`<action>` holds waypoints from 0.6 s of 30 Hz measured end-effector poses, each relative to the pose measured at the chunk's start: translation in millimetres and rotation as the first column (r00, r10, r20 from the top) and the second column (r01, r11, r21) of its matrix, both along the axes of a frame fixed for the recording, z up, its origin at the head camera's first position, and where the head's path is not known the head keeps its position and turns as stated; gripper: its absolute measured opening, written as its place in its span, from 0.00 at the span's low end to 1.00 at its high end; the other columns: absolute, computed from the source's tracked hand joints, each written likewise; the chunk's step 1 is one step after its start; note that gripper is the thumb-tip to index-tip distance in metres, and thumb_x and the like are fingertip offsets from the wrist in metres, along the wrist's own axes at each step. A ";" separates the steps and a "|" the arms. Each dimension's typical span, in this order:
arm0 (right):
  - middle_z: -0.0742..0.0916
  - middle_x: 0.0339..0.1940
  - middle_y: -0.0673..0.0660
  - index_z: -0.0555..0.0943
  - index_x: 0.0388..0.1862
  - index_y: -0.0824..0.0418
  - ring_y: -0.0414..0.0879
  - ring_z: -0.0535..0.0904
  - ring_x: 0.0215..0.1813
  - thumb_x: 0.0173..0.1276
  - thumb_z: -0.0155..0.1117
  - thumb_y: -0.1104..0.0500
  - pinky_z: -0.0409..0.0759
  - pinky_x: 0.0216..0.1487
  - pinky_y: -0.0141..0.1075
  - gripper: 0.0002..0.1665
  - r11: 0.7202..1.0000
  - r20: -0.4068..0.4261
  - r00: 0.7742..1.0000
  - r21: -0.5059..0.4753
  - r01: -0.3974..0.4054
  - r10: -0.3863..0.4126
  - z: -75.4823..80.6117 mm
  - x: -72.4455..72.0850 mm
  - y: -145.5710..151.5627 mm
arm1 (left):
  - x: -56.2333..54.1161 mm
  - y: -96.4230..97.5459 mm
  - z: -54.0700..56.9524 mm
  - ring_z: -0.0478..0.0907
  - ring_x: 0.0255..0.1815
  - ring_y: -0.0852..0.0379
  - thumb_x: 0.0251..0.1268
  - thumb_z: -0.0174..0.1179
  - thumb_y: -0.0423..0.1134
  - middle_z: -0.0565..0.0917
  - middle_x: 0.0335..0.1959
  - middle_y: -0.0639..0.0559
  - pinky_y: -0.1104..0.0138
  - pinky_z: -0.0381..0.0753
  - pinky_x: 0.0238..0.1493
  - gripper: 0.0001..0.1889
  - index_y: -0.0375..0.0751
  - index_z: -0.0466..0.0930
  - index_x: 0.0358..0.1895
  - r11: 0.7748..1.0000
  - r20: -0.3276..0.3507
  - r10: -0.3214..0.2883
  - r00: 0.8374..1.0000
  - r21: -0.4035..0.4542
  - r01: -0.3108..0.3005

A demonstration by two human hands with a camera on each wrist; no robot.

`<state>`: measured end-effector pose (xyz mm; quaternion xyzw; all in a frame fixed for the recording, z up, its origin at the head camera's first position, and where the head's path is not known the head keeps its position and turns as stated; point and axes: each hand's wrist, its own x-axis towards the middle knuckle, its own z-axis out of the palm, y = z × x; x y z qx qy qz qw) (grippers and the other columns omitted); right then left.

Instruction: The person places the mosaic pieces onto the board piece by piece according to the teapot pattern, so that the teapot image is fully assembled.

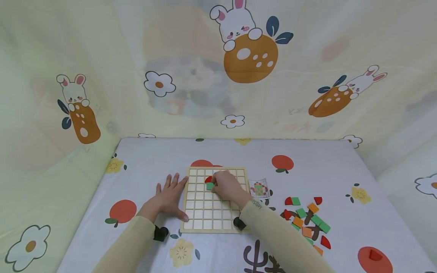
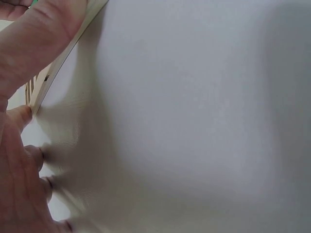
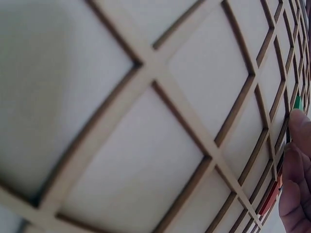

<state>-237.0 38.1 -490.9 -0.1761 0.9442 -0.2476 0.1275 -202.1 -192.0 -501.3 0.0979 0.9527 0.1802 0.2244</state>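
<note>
Board [image 1: 208, 214]: 1, wood, gridded, mid-table. L hand [image 1: 168, 199]: at board's left side, fingers spread, thumb on rim nr the near left corner; nothing grasped. R hand [image 1: 228, 186]: over board's far part, fingers bent, tips at green tile [image 1: 209, 186]; whether a pc is pinched, can't tell, tips hidden. Red pc [image 1: 208, 179]: on board, just beyond green tile, partly covered by R hand. Card [image 1: 259, 189]: 1, w/ coloured pattern, just right of board. Loose pcs, red [image 1: 326, 242], green [image 1: 324, 227] & orange [image 1: 298, 222]: scattered right of board. Lone red pc [image 1: 375, 255]: near right. Cloth [image 1: 102, 235]: fruit & flower print, under all.
</note>
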 end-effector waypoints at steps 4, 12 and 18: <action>0.86 0.31 0.52 0.86 0.44 0.66 0.40 0.78 0.32 0.63 0.76 0.62 0.81 0.39 0.35 0.12 1.000 0.013 1.000 -0.018 -0.004 0.004 -0.2 1.0 -0.8 | 0.7 -0.3 -0.2 0.30 0.85 0.30 0.35 0.84 0.58 0.40 0.86 0.36 0.27 0.34 0.76 0.72 0.48 0.45 0.84 1.000 0.002 0.000 1.000 -0.005 0.000; 0.86 0.32 0.53 0.86 0.44 0.66 0.41 0.77 0.32 0.64 0.76 0.61 0.80 0.39 0.36 0.12 1.000 0.016 1.000 -0.021 0.007 -0.007 -1.0 0.6 -2.4 | 0.6 -0.3 -1.7 0.30 0.85 0.31 0.35 0.84 0.59 0.40 0.86 0.37 0.27 0.33 0.76 0.72 0.49 0.45 0.84 1.000 0.001 0.003 1.000 -0.004 -0.003; 0.87 0.34 0.54 0.86 0.45 0.67 0.42 0.77 0.33 0.64 0.75 0.63 0.81 0.41 0.37 0.12 1.000 0.015 1.000 -0.029 0.006 -0.006 0.5 1.1 -1.1 | 0.2 -0.6 -1.5 0.31 0.85 0.31 0.35 0.84 0.59 0.40 0.86 0.37 0.27 0.34 0.76 0.72 0.49 0.45 0.84 1.000 -0.006 -0.004 1.000 -0.007 0.004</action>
